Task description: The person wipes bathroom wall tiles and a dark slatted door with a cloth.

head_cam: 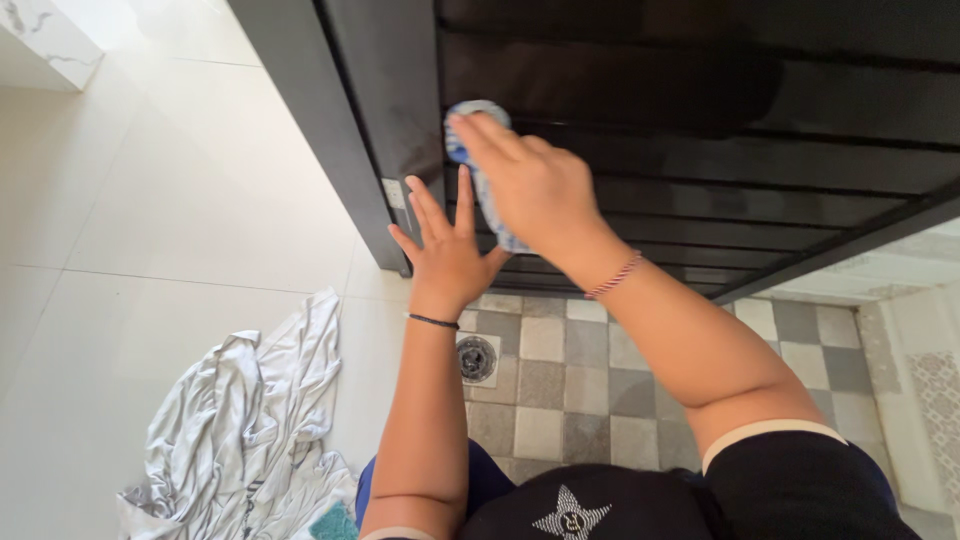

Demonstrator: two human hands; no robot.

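Below, a crumpled white garment [245,420] lies heaped on the pale floor tiles [180,200], well apart from both hands and to the left of the person's knees. A small teal patch [335,523] shows at the bottom edge beside it; what it is cannot be told. Past the pale tiles the floor changes to a checkered patch of grey and beige squares [590,400], and a round metal drain [476,358] sits in it, just under the left wrist. At the top left corner stands a white marbled block [40,40]. A dark slatted door [700,130] fills the upper right of the view, its dark frame [330,120] running down to the floor with a small pale tag [394,192] on its edge. Nothing stands between the hands and the door.

The left hand [447,250] lies flat against the lower slats near the frame, its fingers straight and spread apart, holding nothing; a thin dark band [433,321] circles that wrist. The right hand [530,185] presses a blue-and-white cloth [478,165] against the door, higher than the left hand. Its fingers are stretched out and close together over the cloth, pinning it to the slats rather than curling round it. The cloth shows above the fingertips and below the palm, touching the door. A red-and-white braided band [612,276] sits on the right wrist.
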